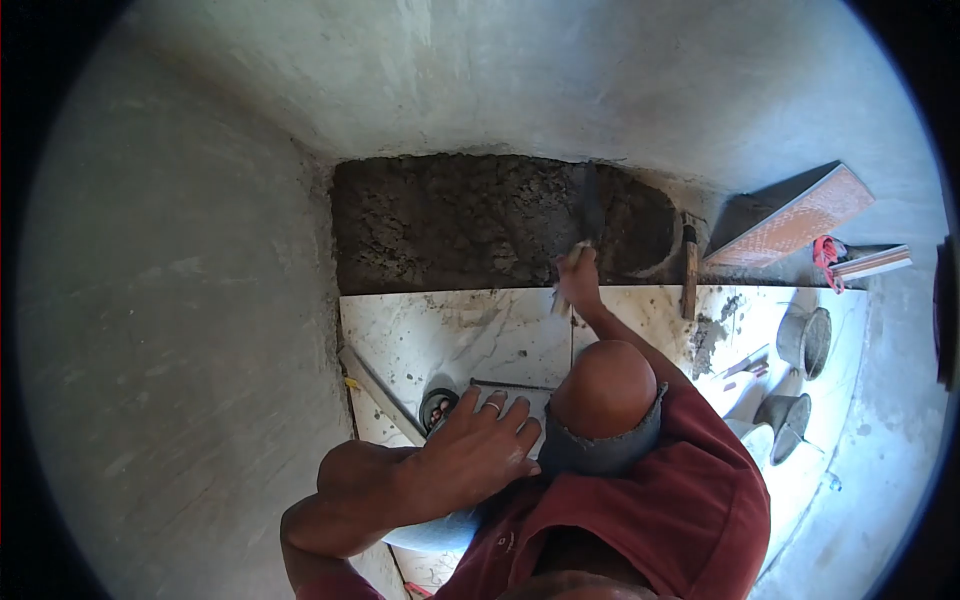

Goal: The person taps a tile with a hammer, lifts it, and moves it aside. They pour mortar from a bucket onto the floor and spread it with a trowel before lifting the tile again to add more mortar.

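Note:
My right hand is closed round the handle of a trowel. Its dark blade reaches away from me over the bed of wet mortar along the far wall; whether the blade touches the mortar is hard to tell. My left hand hangs in front of my bent left knee, fingers spread, a ring on one of them, holding nothing. Below it lie marble-patterned white tiles, bordering the mortar. A hammer with a wooden handle lies to the right of my right hand, its head towards the wall.
A tile leans on the wall at right, beside red string and tile strips. Two buckets stand at the right. A long bar and a small round dark dish lie at left. Walls close in the corner.

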### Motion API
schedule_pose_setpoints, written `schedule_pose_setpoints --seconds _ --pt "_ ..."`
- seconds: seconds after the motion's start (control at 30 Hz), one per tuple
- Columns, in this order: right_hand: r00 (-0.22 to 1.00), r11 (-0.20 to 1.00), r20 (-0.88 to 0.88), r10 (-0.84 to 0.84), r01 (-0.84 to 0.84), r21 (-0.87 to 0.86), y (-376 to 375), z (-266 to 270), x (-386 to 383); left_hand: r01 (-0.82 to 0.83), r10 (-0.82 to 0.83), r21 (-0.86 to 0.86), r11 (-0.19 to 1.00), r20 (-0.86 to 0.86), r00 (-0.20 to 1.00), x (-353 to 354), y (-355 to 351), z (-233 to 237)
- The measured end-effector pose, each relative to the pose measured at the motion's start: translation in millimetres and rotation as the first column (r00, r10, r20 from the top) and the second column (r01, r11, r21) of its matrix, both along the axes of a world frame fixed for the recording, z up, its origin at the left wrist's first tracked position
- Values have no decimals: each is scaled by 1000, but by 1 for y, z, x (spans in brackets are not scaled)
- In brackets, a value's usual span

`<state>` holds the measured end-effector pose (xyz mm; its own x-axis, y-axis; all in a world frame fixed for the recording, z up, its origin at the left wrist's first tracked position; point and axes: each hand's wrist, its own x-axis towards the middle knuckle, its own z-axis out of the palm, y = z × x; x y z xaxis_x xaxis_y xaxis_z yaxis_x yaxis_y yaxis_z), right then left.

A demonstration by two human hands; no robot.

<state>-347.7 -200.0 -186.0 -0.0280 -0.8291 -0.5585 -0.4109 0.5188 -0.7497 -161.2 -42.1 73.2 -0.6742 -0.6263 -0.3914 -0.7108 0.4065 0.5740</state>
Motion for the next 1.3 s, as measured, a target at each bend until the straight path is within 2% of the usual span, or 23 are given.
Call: schedule_pose_setpoints --seconds 0.03,0.1,0.17,0.23,0.33,0.4,0.47,0.53,0.57,0.63,0.67,0.7,0.8,0.87,0.9,0.97,1.03,1.1,1.13,1.2,1.23,1.27,1.3 --pt "999 998 -39 -26 24 -50 -8 -5 -4 15 -15 -11 1000 3 1000 1 -1 -1" --pt "953 975 -215 215 -223 -16 -13 1 24 28 -29 11 1000 29 999 0 -6 3" --pt "859 836 -258 442 -498 -228 -6 -32 48 36 -38 32 999 59 998 -1 -9 4" --pt "664 636 -365 652 -742 -214 4 -32 72 -2 3 -20 1000 30 1000 -1 -8 4" --pt "706 709 -252 662 -699 -96 6 -8 67 -70 69 -87 994 -13 997 2 -7 3" --pt "784 795 -306 541 -595 -118 3 -22 37 -86 85 -99 991 -20 996 7 -3 3" --pt "942 952 -149 301 -305 -8 2 8 8 -113 111 -107 988 -26 994 12 0 2" --pt "981 974 -180 79 -115 -197 -4 -57 -40 -82 76 -124 989 -50 996 14 1 1" --pt "980 974 -181 78 -114 -195 -10 -47 -42 -81 75 -123 989 -51 996 13 2 1" --pt "991 990 4 -132 132 -40 -24 -14 -44 -29 23 -154 988 -44 999 10 2 1" --pt "980 987 -196 37 -66 -146 -23 -40 -40 -24 17 -158 987 -47 999 10 2 2" --pt "896 938 -405 181 -281 -204 -19 -67 -31 -20 12 -140 990 -55 998 9 2 2" --pt "852 925 -441 283 -363 -109 -7 -42 24 -38 28 -152 988 -67 997 7 3 4" --pt "791 814 -307 530 -576 -79 0 3 31 -68 56 -162 985 -78 995 10 8 7" --pt "786 809 -308 537 -582 -76 3 8 27 -91 78 -161 983 -81 994 13 10 7" --pt "911 936 -224 345 -353 7 0 18 2 -124 110 -165 979 -89 990 18 13 7" --pt "954 981 -235 187 -196 -12 -3 9 -32 -130 115 -183 974 -89 989 23 15 4" --pt "989 999 -142 29 -26 22 -15 28 -52 -113 93 -191 975 -110 990 25 15 2" --pt "988 1000 -154 22 -19 23 -23 25 -60 -99 74 -198 975 -128 989 24 15 2" --pt "939 981 -334 -79 14 -195 -44 6 -73 -62 34 -191 980 -145 989 23 8 1" --pt "938 982 -340 -73 9 -187 -58 -32 -87 -23 -4 -188 982 -143 990 22 5 2" --pt "829 898 -474 295 -410 -158 -73 -85 -106 -26 0 -183 983 -144 990 21 1 2" --pt "566 655 -579 586 -753 -73 -75 -72 -88 -15 -18 -194 981 -167 986 19 -3 3"
